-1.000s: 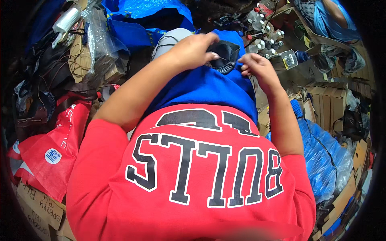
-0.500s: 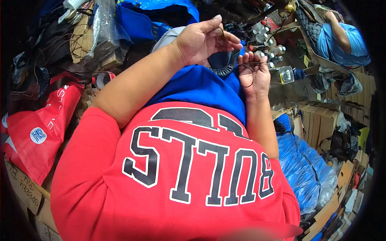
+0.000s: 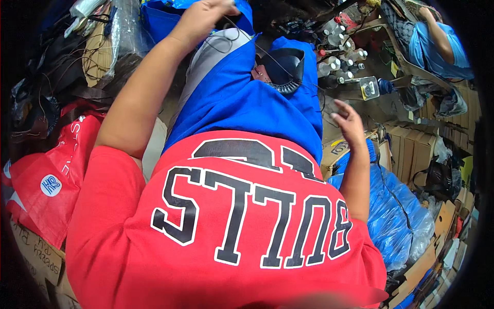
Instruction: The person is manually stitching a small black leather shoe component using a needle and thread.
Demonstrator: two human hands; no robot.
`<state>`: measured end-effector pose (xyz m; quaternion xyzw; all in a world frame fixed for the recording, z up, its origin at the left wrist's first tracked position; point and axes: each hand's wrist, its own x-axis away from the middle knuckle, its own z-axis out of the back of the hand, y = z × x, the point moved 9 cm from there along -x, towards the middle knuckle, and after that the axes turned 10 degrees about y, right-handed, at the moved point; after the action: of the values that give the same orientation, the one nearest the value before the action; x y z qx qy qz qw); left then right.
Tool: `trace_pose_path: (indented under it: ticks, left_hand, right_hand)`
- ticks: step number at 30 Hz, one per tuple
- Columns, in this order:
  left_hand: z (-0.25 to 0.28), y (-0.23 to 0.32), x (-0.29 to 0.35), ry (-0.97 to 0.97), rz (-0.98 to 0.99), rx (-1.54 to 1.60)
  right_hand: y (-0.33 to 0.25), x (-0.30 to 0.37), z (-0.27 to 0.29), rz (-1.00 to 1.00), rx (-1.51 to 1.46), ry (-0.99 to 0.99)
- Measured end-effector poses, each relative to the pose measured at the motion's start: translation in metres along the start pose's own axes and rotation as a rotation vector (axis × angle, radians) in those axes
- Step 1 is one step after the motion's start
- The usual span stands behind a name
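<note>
A dark shoe (image 3: 283, 66) with ridged stitching along its edge rests between my blue-clad thighs, a pinkish-brown flap beside it. At the upper middle, my left hand (image 3: 206, 19) is raised past my left knee, its fingers pinched on a thin dark cord (image 3: 267, 55). From there the cord loops, then runs over the shoe toward the right. My right hand (image 3: 350, 124) hovers right of my right thigh, fingers loosely bent and apart. The cord's slack passes close to its fingertips; no firm grip shows.
Several clear bottles (image 3: 337, 64) stand at the upper right, near a person in a light blue shirt (image 3: 440, 54). A blue plastic-wrapped bundle (image 3: 378, 206) lies to my right beside cardboard. At left are a red bag (image 3: 54, 172) and a blue bag (image 3: 154, 23) farther up.
My left hand has swung up and left, drawing the cord out across the shoe. The right hand has dropped down and right. More of the shoe and my thighs shows now.
</note>
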<state>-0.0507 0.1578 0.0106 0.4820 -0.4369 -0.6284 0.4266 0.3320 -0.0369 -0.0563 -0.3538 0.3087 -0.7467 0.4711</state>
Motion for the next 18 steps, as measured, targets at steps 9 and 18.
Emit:
trace_pose_path:
  ticks: [9,18]
  left_hand:
    - [-0.168,0.022,0.042,-0.544,-0.039,-0.324]
    - [-0.193,0.025,0.050,-0.664,0.049,-0.217]
  right_hand:
    - [-0.168,0.000,-0.077,0.483,0.491,-0.323]
    - [-0.153,0.027,-0.070,0.574,0.349,-0.289]
